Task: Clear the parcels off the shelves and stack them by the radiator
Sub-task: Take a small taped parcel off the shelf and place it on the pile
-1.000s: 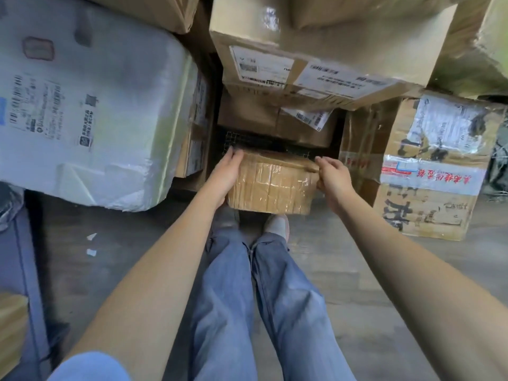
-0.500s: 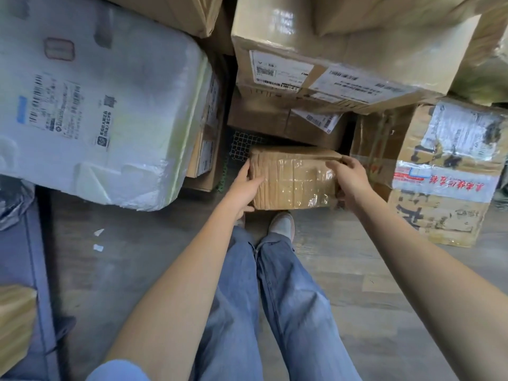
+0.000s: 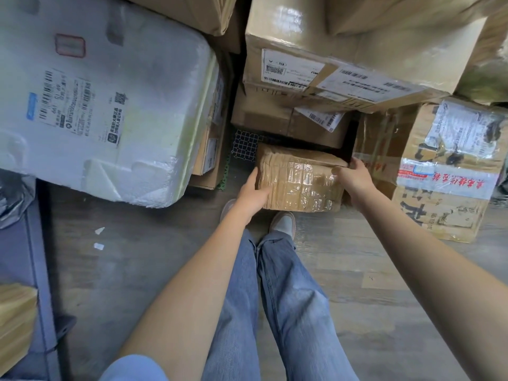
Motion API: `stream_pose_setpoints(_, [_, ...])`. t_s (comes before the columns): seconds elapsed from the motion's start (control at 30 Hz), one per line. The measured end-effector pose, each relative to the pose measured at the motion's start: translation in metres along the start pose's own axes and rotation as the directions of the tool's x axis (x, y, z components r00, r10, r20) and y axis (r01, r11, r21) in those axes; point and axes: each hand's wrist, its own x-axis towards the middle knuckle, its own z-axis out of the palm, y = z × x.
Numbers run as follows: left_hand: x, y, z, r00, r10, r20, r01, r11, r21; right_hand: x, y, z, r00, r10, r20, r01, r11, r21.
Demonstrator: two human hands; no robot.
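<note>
Item: taped parcel (image 3: 299, 182), brown card wrapped in clear shiny tape, low at the foot of the parcel pile, just ahead of the person's shoes (image 3: 283, 222). Whether it rests on the floor (image 3: 137, 270) or is held just clear of it cannot be told.

Left hand (image 3: 254, 192): flat against the parcel's left end, fingers straight and pointing forward, thumb along the near lower face.

Right hand (image 3: 351, 176): on the parcel's right end, fingers curled over the top right corner into the dark gap behind.

Surrounding stock:
- Foam box (image 3: 104, 97), white, film-wrapped, with barcode labels, tilted, on the floor to the left; well apart from the parcel.
- Thin cartons (image 3: 210, 158) standing on edge against the foam box's right side.
- Plastic grid (image 3: 243, 145), white lattice with a green edge, on the floor just beside the parcel's far left corner.
- Low carton (image 3: 275, 116) directly behind the parcel, with a large labelled carton (image 3: 343, 50) stacked on it and overhanging.
- Worn carton (image 3: 445, 171) with red printed tape and a torn label, on the floor to the right, near the right hand.

Floor: grey wood-look boards, two small white scraps (image 3: 99, 237) near the left. The person wears blue jeans (image 3: 275, 312). A grey-blue item sits at the left edge; what it is cannot be told.
</note>
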Motion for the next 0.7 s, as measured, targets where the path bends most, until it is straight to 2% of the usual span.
stream_pose_setpoints(0.17, [-0.002, -0.005, -0.009, 0.999, 0.028, -0.032, -0.028, 1.000, 0.006, -0.017, -0.001, 0.007, 0.999, -0.035, -0.025, 0.036, 0.999, 0.027])
stream_pose_setpoints(0.4, [-0.032, -0.009, -0.030, 1.000, 0.016, -0.024, -0.016, 1.000, 0.008, -0.057, -0.005, 0.004, 0.994, -0.109, -0.014, 0.107, 0.992, -0.066])
stream_pose_setpoints(0.53, [-0.039, -0.024, -0.031, 0.995, -0.092, 0.025, 0.092, 0.996, 0.019, -0.066, 0.004, 0.011, 0.995, -0.022, 0.094, 0.035, 0.990, -0.138])
stream_pose_setpoints(0.7, [0.009, -0.075, -0.019, 0.977, -0.211, 0.018, 0.209, 0.975, 0.076, -0.033, 0.054, 0.049, 0.976, 0.112, 0.188, -0.064, 0.967, -0.248])
